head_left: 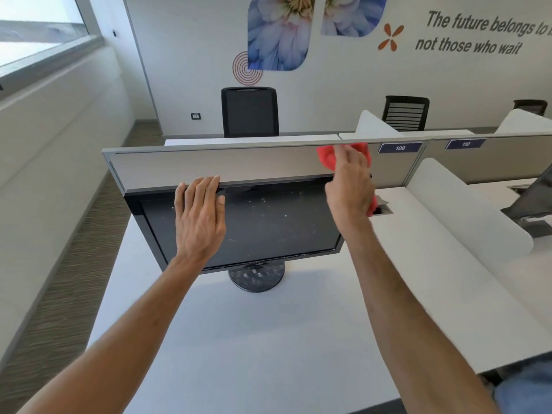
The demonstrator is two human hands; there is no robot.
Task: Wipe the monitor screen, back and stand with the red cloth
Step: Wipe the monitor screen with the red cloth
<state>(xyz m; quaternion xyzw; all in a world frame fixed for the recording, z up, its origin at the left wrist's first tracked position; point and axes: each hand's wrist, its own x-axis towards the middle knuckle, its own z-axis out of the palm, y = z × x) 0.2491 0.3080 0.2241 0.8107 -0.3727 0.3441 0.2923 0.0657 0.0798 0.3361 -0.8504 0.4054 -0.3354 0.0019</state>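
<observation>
A black monitor [268,225] stands on a round black stand [257,279] on the white desk [254,339]; its dark screen is speckled with white spots. My left hand [198,218] lies over the top left of the monitor, fingers hooked on the upper edge. My right hand [349,183] is at the monitor's top right corner, gripping the red cloth [327,158], which bunches out above and below the hand. The monitor's back is hidden.
A grey partition panel [224,165] runs right behind the monitor. A cable opening [382,206] lies in the desk to the right. A white divider [466,210] separates the neighbouring desk with another monitor [534,198]. Black chairs [249,112] stand beyond.
</observation>
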